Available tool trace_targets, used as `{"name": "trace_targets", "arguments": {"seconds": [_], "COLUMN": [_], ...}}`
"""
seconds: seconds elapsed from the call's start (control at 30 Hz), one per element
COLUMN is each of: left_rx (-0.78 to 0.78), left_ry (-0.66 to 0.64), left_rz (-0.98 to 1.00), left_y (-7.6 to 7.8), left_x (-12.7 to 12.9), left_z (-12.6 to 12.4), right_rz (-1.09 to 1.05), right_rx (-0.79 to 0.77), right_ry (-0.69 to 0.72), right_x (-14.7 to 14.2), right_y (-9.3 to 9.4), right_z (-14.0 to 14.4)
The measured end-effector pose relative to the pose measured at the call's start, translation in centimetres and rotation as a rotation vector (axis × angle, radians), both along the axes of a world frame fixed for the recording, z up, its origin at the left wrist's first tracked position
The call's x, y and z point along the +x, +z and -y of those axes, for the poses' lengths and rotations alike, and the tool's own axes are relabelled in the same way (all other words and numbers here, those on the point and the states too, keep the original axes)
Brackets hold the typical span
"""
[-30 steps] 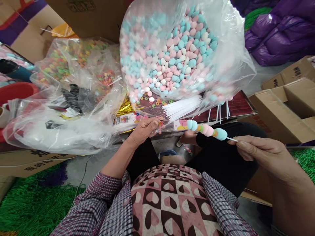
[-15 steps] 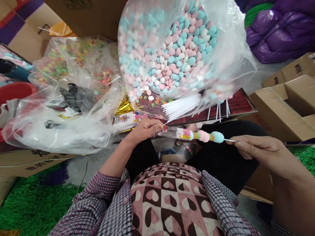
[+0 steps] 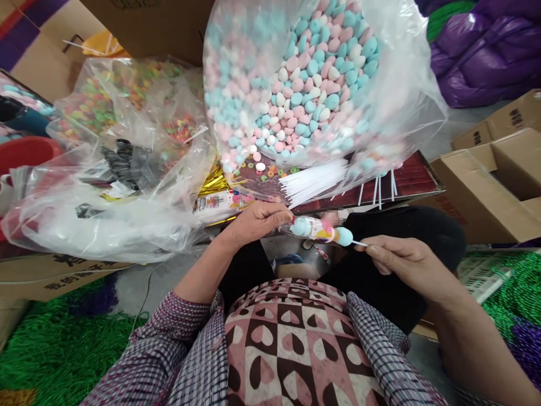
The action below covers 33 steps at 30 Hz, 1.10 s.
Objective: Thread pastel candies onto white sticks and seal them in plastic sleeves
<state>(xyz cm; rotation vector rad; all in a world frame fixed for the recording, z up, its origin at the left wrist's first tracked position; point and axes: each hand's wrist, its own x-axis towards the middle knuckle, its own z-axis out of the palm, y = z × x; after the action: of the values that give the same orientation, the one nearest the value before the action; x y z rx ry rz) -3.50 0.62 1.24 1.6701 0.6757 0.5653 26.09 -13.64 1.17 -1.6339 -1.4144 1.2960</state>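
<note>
My right hand (image 3: 399, 260) pinches the thin white stick of a candy skewer (image 3: 344, 237) strung with blue and pink marshmallow pieces. Most of the skewer sits inside a small clear printed wrapper bag (image 3: 310, 228), whose far end my left hand (image 3: 257, 220) pinches just above my lap. Only the last blue piece and the stick stand out of the bag's mouth.
A big clear bag of pink, blue and white marshmallows (image 3: 313, 84) leans behind my hands, with a bundle of white sticks (image 3: 315, 181) below it. Clear bags of colourful ring candies (image 3: 127, 101) lie at left. Open cardboard boxes (image 3: 494, 180) stand at right, purple sacks (image 3: 486, 51) behind.
My right hand moved left and pushed the skewer into the wrapper bag held by my left hand; a second ago the skewer was bare and outside the bag.
</note>
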Motion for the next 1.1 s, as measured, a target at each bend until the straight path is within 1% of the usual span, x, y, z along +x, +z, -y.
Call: {"name": "trace_targets", "arguments": {"seconds": [0.07, 0.13, 0.2, 0.33, 0.4, 0.47, 0.53, 0.63, 0.73, 0.9, 1.1], "left_rx": [-0.069, -0.193, -0.339, -0.592, -0.677, -0.727, -0.736, -0.667, -0.613, -0.608, -0.574], "left_ry": [0.073, 0.147, 0.169, 0.069, 0.021, -0.014, -0.055, -0.115, -0.125, -0.092, 0.065], "left_rz": [0.059, 0.154, 0.284, 0.533, 0.604, 0.654, 0.694, 0.738, 0.715, 0.671, 0.618], "left_y": [0.3, 0.6, 0.8, 1.8, 2.4, 2.8, 2.9, 2.6, 2.1, 2.1, 2.7], "left_x": [0.2, 0.4, 0.6, 0.9, 1.1, 1.2, 1.4, 1.9, 2.5, 3.1, 3.7], "left_z": [0.0, 0.1, 0.2, 0.4, 0.4, 0.3, 0.3, 0.3, 0.3, 0.2, -0.1], "right_rz": [-0.036, -0.076, -0.127, -0.296, -0.386, -0.469, -0.54, -0.612, -0.649, -0.679, -0.598], "right_rx": [0.012, 0.043, 0.066, 0.063, 0.059, 0.051, 0.04, 0.033, 0.016, -0.008, 0.01], "right_ry": [0.007, -0.047, -0.102, -0.132, -0.139, -0.155, -0.172, -0.18, -0.194, -0.19, -0.185], "right_x": [-0.4, -0.8, -1.3, -3.4, -4.5, -5.3, -5.9, -6.6, -7.1, -7.6, -7.5], "right_y": [-0.3, -0.6, -0.9, -1.5, -1.7, -1.9, -2.0, -2.0, -1.9, -1.9, -2.0], "right_z": [0.0, -0.1, -0.3, -0.9, -1.2, -1.4, -1.6, -1.7, -1.8, -1.9, -2.0]}}
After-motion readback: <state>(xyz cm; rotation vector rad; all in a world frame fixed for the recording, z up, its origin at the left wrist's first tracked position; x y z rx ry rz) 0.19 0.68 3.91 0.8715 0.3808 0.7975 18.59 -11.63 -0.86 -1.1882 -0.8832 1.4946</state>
